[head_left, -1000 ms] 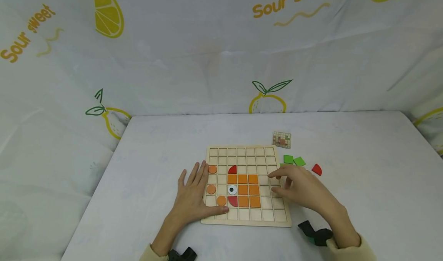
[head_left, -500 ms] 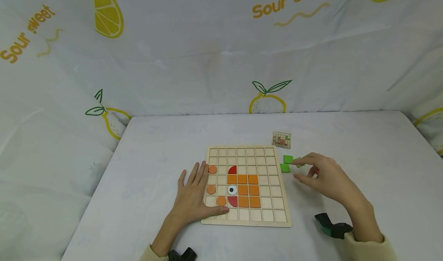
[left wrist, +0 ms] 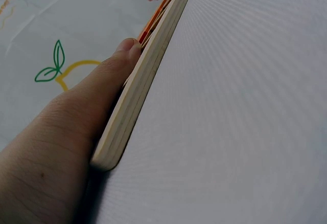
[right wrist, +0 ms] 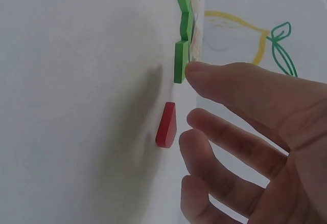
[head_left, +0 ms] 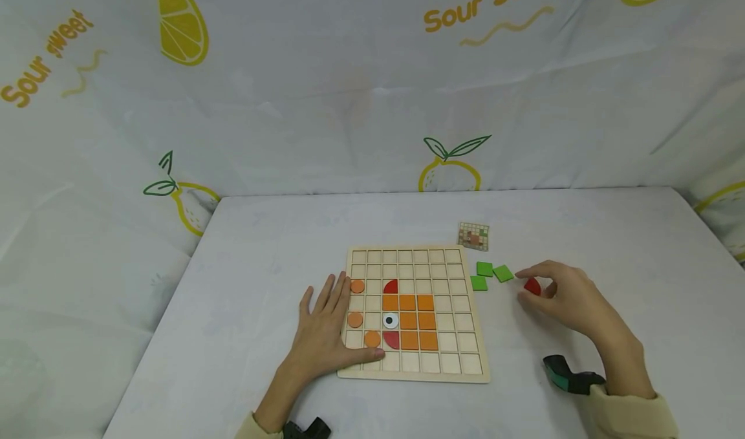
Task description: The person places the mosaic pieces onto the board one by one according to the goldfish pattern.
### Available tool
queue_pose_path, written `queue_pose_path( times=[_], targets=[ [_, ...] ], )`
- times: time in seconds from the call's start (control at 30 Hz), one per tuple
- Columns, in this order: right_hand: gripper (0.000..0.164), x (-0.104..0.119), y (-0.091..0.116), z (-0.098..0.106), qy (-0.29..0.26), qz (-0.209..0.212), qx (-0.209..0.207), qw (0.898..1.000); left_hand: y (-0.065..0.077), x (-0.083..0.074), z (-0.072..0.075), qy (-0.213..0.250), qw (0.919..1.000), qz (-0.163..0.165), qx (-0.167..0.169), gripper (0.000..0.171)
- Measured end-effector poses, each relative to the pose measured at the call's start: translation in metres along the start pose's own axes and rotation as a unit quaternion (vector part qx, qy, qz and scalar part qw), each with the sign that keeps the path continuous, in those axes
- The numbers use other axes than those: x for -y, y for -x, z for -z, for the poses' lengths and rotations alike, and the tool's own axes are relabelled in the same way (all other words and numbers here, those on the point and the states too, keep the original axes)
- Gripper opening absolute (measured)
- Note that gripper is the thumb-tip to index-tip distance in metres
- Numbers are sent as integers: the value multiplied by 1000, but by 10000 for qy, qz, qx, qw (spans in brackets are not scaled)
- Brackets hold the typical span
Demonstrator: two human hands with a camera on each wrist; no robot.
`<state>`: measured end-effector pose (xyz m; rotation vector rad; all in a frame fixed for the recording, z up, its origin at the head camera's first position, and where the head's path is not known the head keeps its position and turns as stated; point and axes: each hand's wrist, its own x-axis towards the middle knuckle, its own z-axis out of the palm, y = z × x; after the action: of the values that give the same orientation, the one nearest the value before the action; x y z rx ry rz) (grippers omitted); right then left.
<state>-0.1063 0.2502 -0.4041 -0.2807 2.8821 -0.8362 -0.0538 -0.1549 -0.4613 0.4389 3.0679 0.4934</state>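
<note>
My left hand (head_left: 321, 335) lies with fingers spread along the left edge of the wooden grid board (head_left: 414, 377), its thumb over the lower-left cells. The left wrist view shows that thumb on the board's edge (left wrist: 138, 98). On the board sit orange squares (head_left: 409, 321), orange discs (head_left: 357, 286), red quarter-circles (head_left: 391, 287) and an eye disc (head_left: 390, 321). To the right, my right hand (head_left: 567, 297) hovers with thumb and fingers parted around a loose red quarter-circle piece (head_left: 532, 286). In the right wrist view this red piece (right wrist: 166, 126) lies on the table, apart from the fingertips.
Several green squares (head_left: 484, 269) lie between the board and my right hand. A small pattern card (head_left: 474, 236) is just behind the board's far right corner. A white cloth printed with lemons (head_left: 326, 103) hangs behind the table.
My right hand has moved right, from over the board's right edge, past the green squares, to the red quarter-circle. My left hand stays in place.
</note>
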Motion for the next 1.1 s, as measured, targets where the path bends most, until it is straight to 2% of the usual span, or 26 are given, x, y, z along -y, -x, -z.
queue_pose_path(
  times=[0.47, 0.8, 0.97, 1.1],
  targets=[
    [38, -11, 1, 3, 126, -184, 440, 9988, 1, 1, -1, -35, 10000, 9, -7, 137],
    [37, -19, 1, 2, 268, -210, 234, 9991, 0, 1, -2, -57, 10000, -56, -38, 138],
    [30, -20, 0, 2, 208, -148, 290, 9993, -1, 2, -2, -35, 10000, -5, 50, 138],
    [28, -18, -1, 0, 207, -136, 331, 9991, 0, 1, -2, 4, 10000, -12, -14, 138]
  ],
)
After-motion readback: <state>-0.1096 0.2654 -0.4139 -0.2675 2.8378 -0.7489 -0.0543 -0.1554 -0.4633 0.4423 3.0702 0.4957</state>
